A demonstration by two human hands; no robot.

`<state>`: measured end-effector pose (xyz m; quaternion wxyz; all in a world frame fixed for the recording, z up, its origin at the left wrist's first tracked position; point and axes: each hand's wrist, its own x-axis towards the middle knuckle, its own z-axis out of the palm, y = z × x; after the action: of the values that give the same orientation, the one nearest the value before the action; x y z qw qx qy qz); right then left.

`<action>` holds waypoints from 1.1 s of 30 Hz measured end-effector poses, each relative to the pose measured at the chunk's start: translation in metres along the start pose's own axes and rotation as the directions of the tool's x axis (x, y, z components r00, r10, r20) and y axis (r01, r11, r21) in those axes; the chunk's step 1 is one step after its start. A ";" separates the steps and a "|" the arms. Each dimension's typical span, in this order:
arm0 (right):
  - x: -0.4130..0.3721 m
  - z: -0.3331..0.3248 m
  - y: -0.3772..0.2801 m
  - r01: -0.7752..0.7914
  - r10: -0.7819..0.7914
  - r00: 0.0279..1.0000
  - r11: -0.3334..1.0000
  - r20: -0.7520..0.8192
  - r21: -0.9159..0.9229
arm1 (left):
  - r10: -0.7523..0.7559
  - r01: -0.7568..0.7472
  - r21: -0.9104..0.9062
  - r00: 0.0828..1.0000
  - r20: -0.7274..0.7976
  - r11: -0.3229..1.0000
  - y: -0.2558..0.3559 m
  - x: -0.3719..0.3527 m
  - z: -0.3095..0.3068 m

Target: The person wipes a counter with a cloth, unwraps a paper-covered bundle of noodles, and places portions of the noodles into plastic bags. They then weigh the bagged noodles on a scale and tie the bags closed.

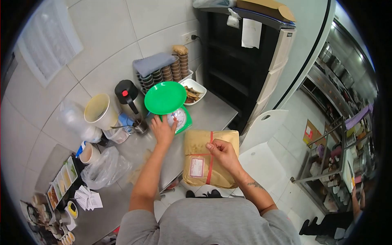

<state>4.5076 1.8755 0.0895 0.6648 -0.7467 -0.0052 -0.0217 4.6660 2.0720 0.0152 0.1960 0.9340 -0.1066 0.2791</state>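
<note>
Parcel (219,173) at the counter's (216,108) near edge, cross-bound with red strap (209,176); the right hand (223,153) is closed on the strap, which apparently serves as a handle. The left hand (164,131) touches the green scale (188,119) below its raised pan (165,98), fingers slightly spread, perhaps steadying it; whether it grips cannot be told. The dial (179,116) faces the person, presumably for legibility.

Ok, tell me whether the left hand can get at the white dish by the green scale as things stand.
Probably not by a straight reach: the left hand is at the green scale, which stands between it and the white dish. Going around the scale's right side looks possible.
</note>
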 end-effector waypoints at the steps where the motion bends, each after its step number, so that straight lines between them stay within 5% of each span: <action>1: 0.001 0.003 -0.002 0.000 0.000 1.000 1.000 -0.016 0.015 | 0.001 0.000 -0.017 1.000 0.011 1.000 0.001 0.001 0.001; 5: 0.002 0.016 -0.011 0.009 -0.006 0.999 0.997 -0.048 0.081 | 0.019 -0.030 -0.205 0.998 -0.052 0.978 -0.005 -0.012 -0.010; 10: -0.004 0.024 -0.020 -0.001 -0.001 1.000 0.990 0.016 0.139 | -0.070 0.093 -0.042 0.921 0.383 0.995 -0.045 -0.095 -0.083; 13: -0.006 0.032 -0.024 0.003 -0.015 0.995 0.993 0.101 0.116 | -0.081 0.041 0.159 0.963 0.257 0.986 -0.051 -0.177 -0.105; 19: 0.002 0.070 -0.018 0.052 -0.088 0.958 0.989 0.273 0.135 | -0.168 0.151 0.084 0.946 0.278 0.985 -0.083 -0.242 -0.150; 25: 0.022 0.122 0.002 -0.030 -0.102 0.902 0.954 0.419 0.299 | -0.470 0.415 0.421 0.882 0.030 0.806 -0.159 -0.337 -0.225; 31: 0.037 0.161 0.018 0.076 -0.207 0.859 0.956 0.468 0.283 | -0.639 0.568 0.592 0.761 -0.113 0.571 -0.196 -0.326 -0.253; 33: 0.042 0.161 0.016 0.006 -0.149 0.835 0.965 0.529 0.263 | -0.487 0.528 0.544 0.842 -0.234 0.652 -0.165 -0.292 -0.244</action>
<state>4.5538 2.0326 0.0571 0.7231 -0.6312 -0.2270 0.1650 4.3602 2.3508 -0.0127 -0.0300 0.9294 0.2573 0.2630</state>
